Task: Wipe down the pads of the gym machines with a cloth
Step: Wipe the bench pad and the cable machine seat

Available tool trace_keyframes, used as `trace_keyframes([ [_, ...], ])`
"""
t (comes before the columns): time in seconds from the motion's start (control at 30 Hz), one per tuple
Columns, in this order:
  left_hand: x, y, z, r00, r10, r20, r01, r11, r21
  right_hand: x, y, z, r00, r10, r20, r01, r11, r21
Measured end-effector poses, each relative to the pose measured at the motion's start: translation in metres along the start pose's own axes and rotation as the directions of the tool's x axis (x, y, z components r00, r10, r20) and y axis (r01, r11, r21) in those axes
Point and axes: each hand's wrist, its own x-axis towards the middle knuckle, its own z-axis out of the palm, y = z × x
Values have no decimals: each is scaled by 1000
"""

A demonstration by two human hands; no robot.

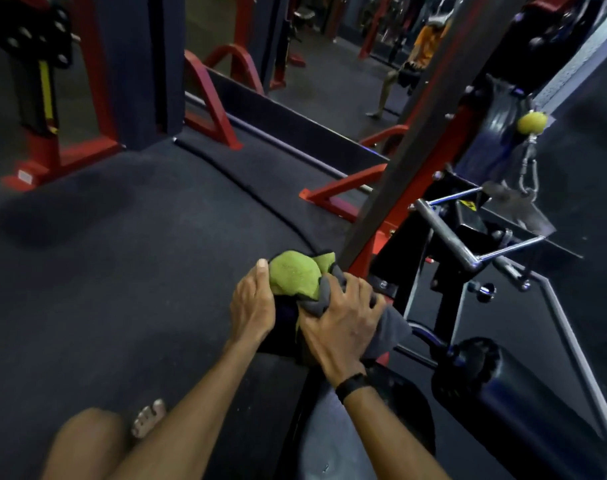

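A green and grey cloth (pixel 297 277) is bunched over the end of a black roller pad (pixel 281 341) on a cable machine. My left hand (pixel 253 303) grips the pad's left side, thumb against the green part of the cloth. Pressed on the grey part, my right hand (pixel 340 317) has its fingers spread over the cloth; a black band circles that wrist. The pad's end is mostly hidden under cloth and hands. A black seat pad (pixel 333 438) lies below my right forearm. A second black roller pad (pixel 524 400) sits to the right.
A chrome cable handle (pixel 468 230) and a yellow stopper ball (pixel 530 123) hang right of the red and black upright (pixel 409 154). Red machine frames (pixel 212 105) stand on the dark rubber floor. A person in an orange top (pixel 423 46) stands far back. My bare foot (pixel 148 417) rests lower left.
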Motion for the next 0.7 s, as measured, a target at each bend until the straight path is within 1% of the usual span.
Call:
trace_keyframes([
  [0.07, 1, -8, 0, 992, -119, -39, 107, 968, -228, 1, -33, 7, 998, -32, 62, 31, 999, 25],
  [0.1, 0, -12, -1, 983, -173, -68, 136, 921, -365, 1, -47, 7, 994, -57, 91, 54, 998, 34],
  [0.13, -2, -17, -4, 970, -222, -101, 154, 878, -454, 0, -55, 6, 990, -86, 112, 81, 996, 43],
  [0.17, -4, -19, -7, 965, -229, -130, 140, 864, -483, 0, -58, 6, 984, -128, 127, 122, 991, 57],
  [0.27, 1, -17, -15, 962, -201, -186, 120, 920, -373, 6, -29, -1, 947, -271, 170, 259, 962, 87],
  [0.3, 0, -8, -15, 965, -177, -191, 100, 929, -356, 9, -11, -4, 945, -274, 179, 267, 962, 65],
  [0.37, 3, 7, -13, 977, -114, -180, 47, 940, -339, 16, 21, -9, 967, -183, 176, 185, 983, 3],
  [0.43, 4, 12, -7, 991, -85, -107, 54, 962, -267, 20, 50, -12, 990, -56, 131, 60, 998, -23],
  [0.47, 4, 12, -4, 996, -62, -67, 50, 984, -169, 21, 61, -13, 993, 7, 122, -3, 999, -32],
  [0.5, 2, 9, 0, 999, -29, -37, 28, 999, -28, 22, 67, -13, 989, 65, 130, -62, 998, -28],
  [0.53, 1, 6, 2, 1000, 0, -20, 2, 995, 104, 23, 68, -14, 983, 111, 148, -109, 994, -18],
  [0.57, 0, 3, 3, 999, 33, -16, -29, 980, 196, 25, 65, -15, 975, 139, 174, -137, 990, -22],
  [0.6, -2, 3, 3, 998, 54, -18, -48, 968, 245, 28, 61, -15, 967, 150, 206, -141, 988, -54],
  [0.67, -4, 0, 2, 995, 94, -27, -82, 948, 307, 41, 50, -14, 941, 170, 292, -129, 979, -157],
  [0.7, -5, 0, 1, 992, 121, -33, -104, 938, 330, 51, 46, -11, 924, 174, 339, -118, 977, -179],
])
